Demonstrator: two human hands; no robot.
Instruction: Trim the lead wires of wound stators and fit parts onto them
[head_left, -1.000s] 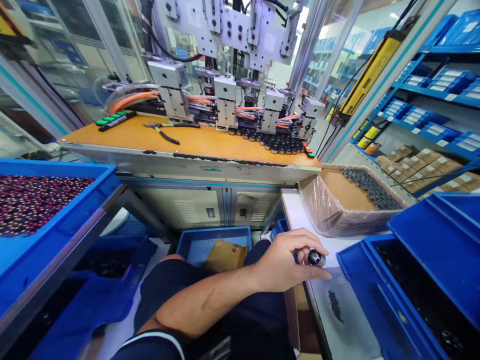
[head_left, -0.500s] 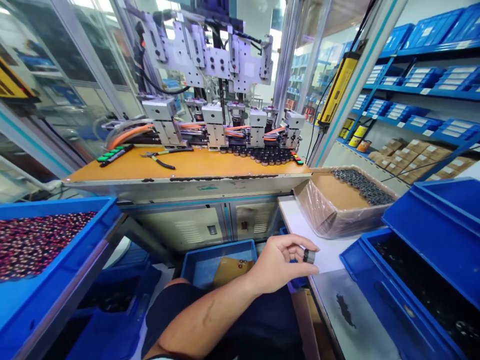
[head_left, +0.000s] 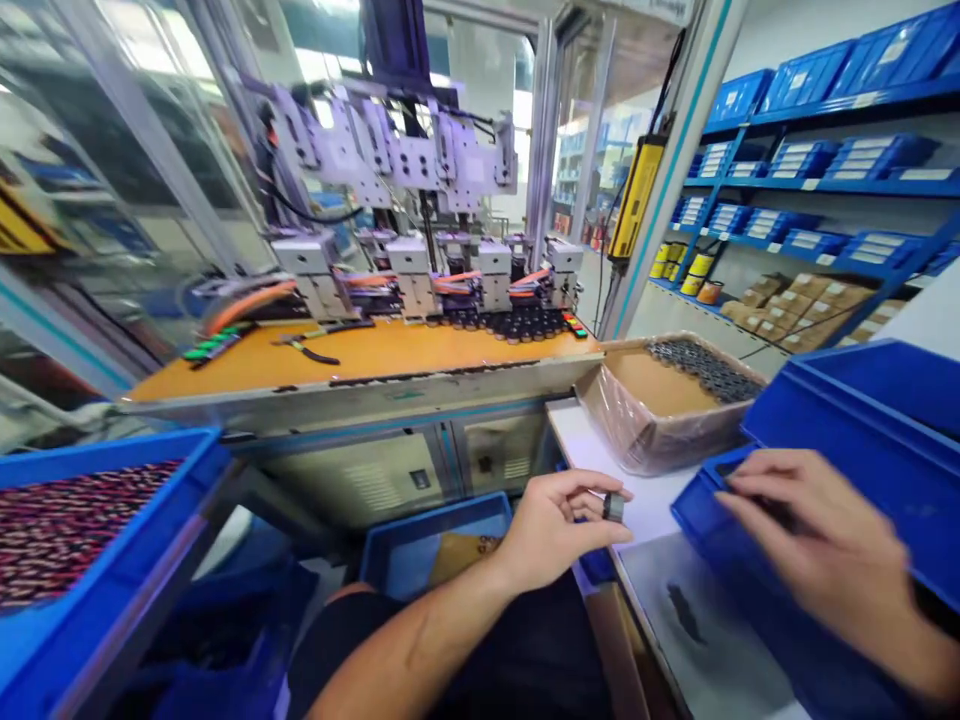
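Note:
My left hand [head_left: 551,530] is closed around a short grey-and-black cylindrical part [head_left: 613,507], above the edge of the white side table [head_left: 652,500]. To the right, my right hand [head_left: 817,540] is over the front of a blue bin [head_left: 705,500], its thumb and fingers pinched together. A small dark piece [head_left: 726,469] shows at its fingertips, too blurred to name. Beyond my hands, a plastic-lined cardboard box [head_left: 637,440] holds many dark round parts [head_left: 705,368].
A press-like machine [head_left: 412,270] stands on an orange worktop [head_left: 405,350], with black round parts [head_left: 517,322] and pliers [head_left: 319,353]. At left is a blue tray [head_left: 202,455] of small reddish parts. A lower blue tray [head_left: 390,550] sits near my knees. Blue shelving [head_left: 817,180] stands at right.
My right hand has come into view from the right, over the blue bin, with a small dark piece at its fingertips. My left hand keeps hold of the cylindrical part. The view has shifted slightly.

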